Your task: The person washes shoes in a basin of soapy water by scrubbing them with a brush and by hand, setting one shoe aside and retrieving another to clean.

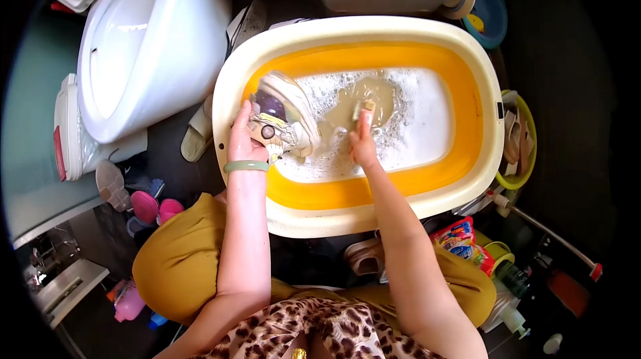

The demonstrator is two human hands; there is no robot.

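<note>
A large oval tub with a cream rim and orange inner wall holds soapy, partly brown water. At its left end my left hand, with a green bangle at the wrist, grips a light-coloured shoe with a dark inside. The shoe is tilted above the suds. Over the brown patch of water, my right hand is closed round a small brush, whose head points away from me. The brush is slightly blurred and does not touch the shoe.
A white toilet stands at the left, with a loose shoe between it and the tub. Pink slippers lie lower left. On the right are a yellow-green basin of shoes and a red detergent bag.
</note>
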